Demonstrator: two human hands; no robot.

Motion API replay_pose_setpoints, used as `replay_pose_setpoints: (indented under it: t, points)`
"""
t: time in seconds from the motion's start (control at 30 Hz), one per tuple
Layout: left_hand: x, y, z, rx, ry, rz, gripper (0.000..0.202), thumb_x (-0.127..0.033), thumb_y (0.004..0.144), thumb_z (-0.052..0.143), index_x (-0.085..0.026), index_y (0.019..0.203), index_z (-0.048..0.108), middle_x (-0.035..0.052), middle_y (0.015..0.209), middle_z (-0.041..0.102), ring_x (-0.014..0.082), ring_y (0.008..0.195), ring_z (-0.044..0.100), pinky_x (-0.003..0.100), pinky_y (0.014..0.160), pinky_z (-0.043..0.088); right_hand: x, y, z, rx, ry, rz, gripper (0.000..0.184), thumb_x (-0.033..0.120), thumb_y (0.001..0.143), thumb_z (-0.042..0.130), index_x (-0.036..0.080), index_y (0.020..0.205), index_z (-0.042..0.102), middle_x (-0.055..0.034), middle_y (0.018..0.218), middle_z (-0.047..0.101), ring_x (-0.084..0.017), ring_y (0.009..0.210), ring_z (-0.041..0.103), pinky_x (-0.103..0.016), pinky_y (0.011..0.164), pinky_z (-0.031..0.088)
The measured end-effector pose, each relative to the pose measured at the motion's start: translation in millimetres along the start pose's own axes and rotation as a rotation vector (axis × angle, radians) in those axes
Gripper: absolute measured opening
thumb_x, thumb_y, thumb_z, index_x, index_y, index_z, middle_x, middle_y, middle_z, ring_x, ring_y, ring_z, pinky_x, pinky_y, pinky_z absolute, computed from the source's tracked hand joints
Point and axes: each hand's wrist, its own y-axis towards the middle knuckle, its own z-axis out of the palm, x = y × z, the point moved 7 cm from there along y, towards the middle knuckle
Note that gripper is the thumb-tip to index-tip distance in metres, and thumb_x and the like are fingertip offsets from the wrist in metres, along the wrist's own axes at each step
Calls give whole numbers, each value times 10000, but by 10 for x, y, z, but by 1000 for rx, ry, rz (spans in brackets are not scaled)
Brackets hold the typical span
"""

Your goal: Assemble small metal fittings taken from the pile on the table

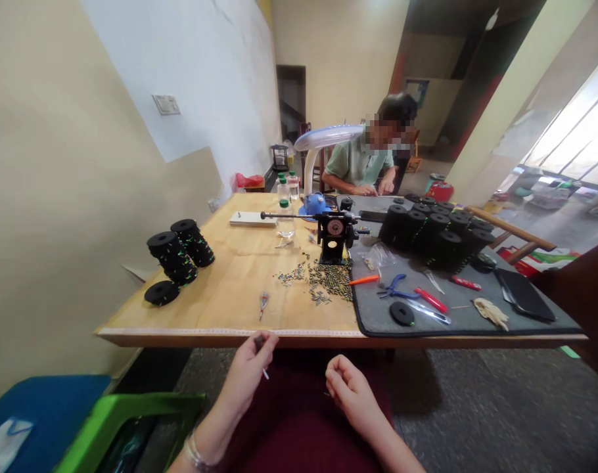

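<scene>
Below the table (230, 336) edge, over the lap, both hands hang close together without touching. The left hand (247, 368) has its fingertips pinched shut on a thin piece (265, 374); a pale end pokes out under the fingers, and the rest is too small to make out. The right hand (351, 389) sits just beside it, a little lower, fingers curled in and thumb against forefinger. Whether anything lies between them cannot be told. The piece is on the left hand's inner side, pointing toward the right hand, with a gap between the two.

On the table, straight ahead of the hands, a pile of beads (326, 279) lies scattered at the foot of a black winder (333, 236). A small tool (263, 303) lies near the front edge, just above the left hand. Black spools (179, 251) stand stacked at the far left. To the right a grey mat (476, 322) carries blue pliers (395, 287), red-handled tools and more spools (439, 233). Behind the winder stand a lamp (326, 139) and bottles (288, 189). A co-worker (361, 164) sits at the far end, hands on the tabletop. A green bin (126, 417) stands on the floor at lower left.
</scene>
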Motion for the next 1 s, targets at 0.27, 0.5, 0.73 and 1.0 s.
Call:
replay_pose_setpoints:
  t: [0.27,0.5,0.73,1.0]
  points:
    - [215,-123,105,162,88,-144,396,-476,589,753,-127,730,630,-69,533,421,75,500,343,201,474,257,-49,6,46,-26,122,105,462,616,797,584,193,747,404,77,545,444,-37,379,278,-162,364,182]
    - [175,-273,668,332,13,-188,359,-417,621,752,-108,788,677,-75,513,411,60,478,316,204,466,226,-39,-7,70,-8,100,117,492,645,772,595,190,742,409,81,530,445,-36,378,290,-153,358,198]
    - [78,-131,556,232,-40,-124,329,-426,645,740,-126,678,611,-79,511,399,50,464,264,199,449,195,-1,-18,56,-18,98,118,502,659,756,591,192,741,408,82,522,445,-39,376,288,-159,358,195]
    - [-126,-93,484,201,78,-9,308,-429,672,699,-133,664,614,-48,542,456,78,504,337,208,488,267,-3,-10,67,28,147,146,491,640,762,609,171,777,467,32,561,550,-61,398,406,-160,378,258]
